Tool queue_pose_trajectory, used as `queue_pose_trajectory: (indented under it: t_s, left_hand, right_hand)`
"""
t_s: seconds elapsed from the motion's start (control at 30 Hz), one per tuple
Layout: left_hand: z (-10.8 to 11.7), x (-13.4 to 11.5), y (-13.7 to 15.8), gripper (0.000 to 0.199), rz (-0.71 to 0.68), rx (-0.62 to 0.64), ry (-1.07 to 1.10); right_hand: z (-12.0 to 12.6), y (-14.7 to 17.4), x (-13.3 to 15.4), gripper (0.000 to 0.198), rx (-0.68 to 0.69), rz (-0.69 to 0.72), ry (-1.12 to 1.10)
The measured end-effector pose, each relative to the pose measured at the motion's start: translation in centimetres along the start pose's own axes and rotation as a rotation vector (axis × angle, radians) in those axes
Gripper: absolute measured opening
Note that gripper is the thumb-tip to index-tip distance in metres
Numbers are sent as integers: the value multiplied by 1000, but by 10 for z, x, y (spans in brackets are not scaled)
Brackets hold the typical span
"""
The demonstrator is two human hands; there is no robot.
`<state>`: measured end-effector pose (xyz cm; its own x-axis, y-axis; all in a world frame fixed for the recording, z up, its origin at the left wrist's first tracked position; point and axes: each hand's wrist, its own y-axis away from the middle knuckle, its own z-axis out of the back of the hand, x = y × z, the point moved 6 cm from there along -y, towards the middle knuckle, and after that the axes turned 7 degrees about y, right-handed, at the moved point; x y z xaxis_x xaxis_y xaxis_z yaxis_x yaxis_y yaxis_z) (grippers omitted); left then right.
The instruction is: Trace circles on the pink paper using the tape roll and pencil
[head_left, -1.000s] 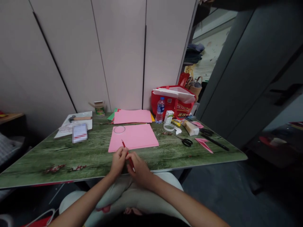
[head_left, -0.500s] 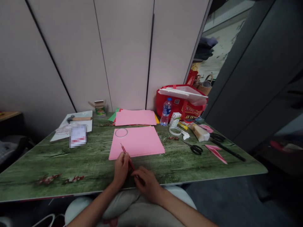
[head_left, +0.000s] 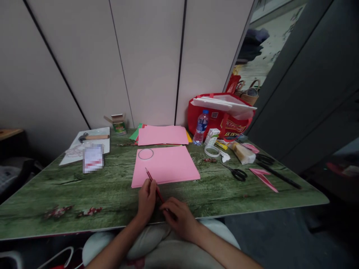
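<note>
My left hand (head_left: 147, 198) grips the pencil (head_left: 159, 192) near its tip; my right hand (head_left: 181, 218) pinches its tail. I'd avoid stray marks on the pink paper (head_left: 169, 163).

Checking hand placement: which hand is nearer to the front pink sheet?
Left. The left hand is at the near edge of the front pink sheet; the right hand is farther back, toward the person.

- Green wood-patterned table (head_left: 117, 198) before me
- Pink paper (head_left: 168, 166) near the middle, coloured paper (head_left: 164, 135) stacked just behind
- White board (head_left: 107, 147) at the left, green box (head_left: 119, 127) at the back
- Red bag (head_left: 215, 124), water bottle (head_left: 201, 129), carton (head_left: 212, 138), tape roll (head_left: 212, 155) and scissors (head_left: 231, 170) over on the right
</note>
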<state>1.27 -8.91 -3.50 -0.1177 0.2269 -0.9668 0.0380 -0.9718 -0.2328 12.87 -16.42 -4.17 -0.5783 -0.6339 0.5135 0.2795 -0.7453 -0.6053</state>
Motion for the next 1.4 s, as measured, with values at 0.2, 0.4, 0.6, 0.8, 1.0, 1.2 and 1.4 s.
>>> queue_pose_trajectory:
  t_s: [0.2, 0.4, 0.6, 0.8, 1.0, 1.2, 1.4]
  left_hand:
    - [-3, -1, 0, 34, -31, 17, -6]
    - [-2, -5, 2, 33, -51, 27, -18]
    - [-3, -7, 3, 32, -51, 30, -2]
    - [-2, -3, 3, 33, -29, 16, -10]
    - [-2, 3, -16, 39, 129, 68, 47]
    - [-7, -25, -70, 50, -290, 206, -334]
    - [11, -9, -117, 20, -524, 117, -547]
  right_hand:
    - [2, 0, 0, 22, -18, 6, 7]
    - [0, 1, -1, 21, 14, 2, 32]
    - [0, 2, 1, 22, 38, 7, 36]
    - [2, 3, 3, 21, 21, 9, 24]
    - [20, -20, -4, 8, -123, -81, -7]
    - [33, -65, -28, 18, -291, -209, -21]
    - [50, -72, -48, 25, -428, -385, -29]
